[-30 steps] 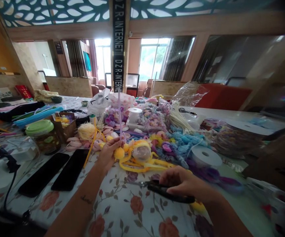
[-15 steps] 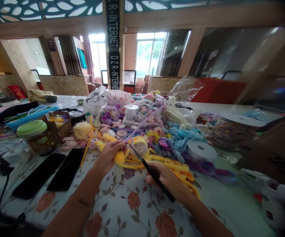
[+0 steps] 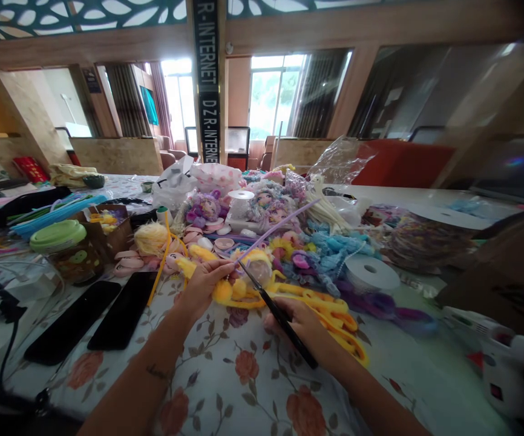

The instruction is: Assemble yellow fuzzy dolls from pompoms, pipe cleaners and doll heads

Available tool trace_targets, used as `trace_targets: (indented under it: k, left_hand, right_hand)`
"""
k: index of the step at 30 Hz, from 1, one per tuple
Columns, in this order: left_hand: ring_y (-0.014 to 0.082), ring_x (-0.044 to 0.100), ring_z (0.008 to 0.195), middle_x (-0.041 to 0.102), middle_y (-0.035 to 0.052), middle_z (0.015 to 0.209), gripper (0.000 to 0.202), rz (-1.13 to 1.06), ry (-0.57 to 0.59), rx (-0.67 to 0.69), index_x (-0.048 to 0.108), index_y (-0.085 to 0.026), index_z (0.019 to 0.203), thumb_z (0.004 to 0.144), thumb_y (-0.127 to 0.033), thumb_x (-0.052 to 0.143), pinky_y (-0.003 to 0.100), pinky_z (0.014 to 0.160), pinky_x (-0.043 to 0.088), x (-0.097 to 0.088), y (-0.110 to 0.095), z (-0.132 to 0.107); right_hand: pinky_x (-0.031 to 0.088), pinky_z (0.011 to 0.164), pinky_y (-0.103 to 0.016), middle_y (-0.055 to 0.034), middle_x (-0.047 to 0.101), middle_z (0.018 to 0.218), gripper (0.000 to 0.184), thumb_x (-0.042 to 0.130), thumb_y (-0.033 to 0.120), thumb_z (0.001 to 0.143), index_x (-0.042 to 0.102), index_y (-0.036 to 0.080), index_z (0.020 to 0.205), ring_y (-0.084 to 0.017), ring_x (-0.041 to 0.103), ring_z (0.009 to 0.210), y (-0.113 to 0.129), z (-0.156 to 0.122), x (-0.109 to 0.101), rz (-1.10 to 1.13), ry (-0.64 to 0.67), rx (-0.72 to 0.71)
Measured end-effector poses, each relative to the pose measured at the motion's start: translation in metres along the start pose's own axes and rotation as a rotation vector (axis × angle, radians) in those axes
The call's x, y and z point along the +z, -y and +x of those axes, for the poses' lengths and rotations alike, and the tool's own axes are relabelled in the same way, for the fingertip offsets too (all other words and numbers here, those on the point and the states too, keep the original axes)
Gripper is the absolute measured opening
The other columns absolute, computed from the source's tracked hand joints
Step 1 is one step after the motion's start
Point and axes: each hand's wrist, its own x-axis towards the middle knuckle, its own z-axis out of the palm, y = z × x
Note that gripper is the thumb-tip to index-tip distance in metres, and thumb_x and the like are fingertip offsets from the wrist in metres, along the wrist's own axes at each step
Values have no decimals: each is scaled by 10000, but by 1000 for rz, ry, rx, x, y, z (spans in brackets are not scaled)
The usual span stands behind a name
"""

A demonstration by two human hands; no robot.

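Observation:
My left hand (image 3: 208, 283) pinches the near end of a thin lilac pipe cleaner (image 3: 275, 229), which slants up and to the right over the pile. In my right hand (image 3: 301, 327) is a slim black-handled tool (image 3: 284, 320) with a narrow metal tip. That tip points up-left and lies close to my left fingertips, by the pipe cleaner's near end; I cannot tell whether they touch. Just beyond and beneath my hands lies a yellow fuzzy piece (image 3: 225, 293) beside a clear round ball (image 3: 261, 274). Yellow fuzzy strands (image 3: 339, 312) lie behind my right hand.
Two black phones (image 3: 123, 309) and a green-lidded cup (image 3: 60, 242) stand to the left. Doll heads (image 3: 276, 212), blue yarn (image 3: 330, 251) and a white spool (image 3: 371, 274) crowd the middle. A white glue gun (image 3: 500, 357) lies at right on the flowered tablecloth (image 3: 225, 387).
The far end of the lilac pipe cleaner has swung to the right. My left hand and the tool's tip have shifted slightly right.

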Motion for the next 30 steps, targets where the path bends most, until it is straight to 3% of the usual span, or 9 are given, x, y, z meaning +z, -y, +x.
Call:
trace_targets:
  k: [10, 19, 25, 30]
  left_hand:
    - [77, 521, 566, 612, 15, 605, 220, 45, -1, -10, 675, -109, 717, 684, -318, 737, 176, 575, 409, 3, -2, -1]
    - [76, 497, 530, 601, 10, 586, 190, 103, -56, -16, 685, -112, 704, 670, -294, 729, 178, 530, 381, 0, 4, 2]
    - [64, 463, 469, 543, -16, 499, 122, -186, -304, 83, 606, -111, 588, 627, -179, 698, 158, 475, 374, -9, -6, 8]
    - [45, 423, 447, 456, -51, 476, 29, -473, -389, 213, 562, -136, 627, 656, -144, 561, 151, 508, 409, -27, -26, 12]
  right_hand:
    - [310, 538, -241, 19, 436, 553, 363, 585, 470, 726, 590, 151, 554, -126, 433, 556, 2, -1, 6, -48, -96, -3]
    - [323, 527, -239, 20, 473, 547, 360, 587, 466, 757, 603, 158, 571, -127, 453, 549, -3, 3, 8, -106, -105, -38]
    - [316, 486, -224, 36, 474, 563, 287, 595, 401, 780, 520, 173, 622, -105, 434, 509, -3, 1, -10, -44, -52, -8]
    - [301, 501, -206, 46, 501, 606, 130, 679, 256, 677, 585, 174, 639, -104, 451, 571, 7, -8, -12, -248, 155, -78]
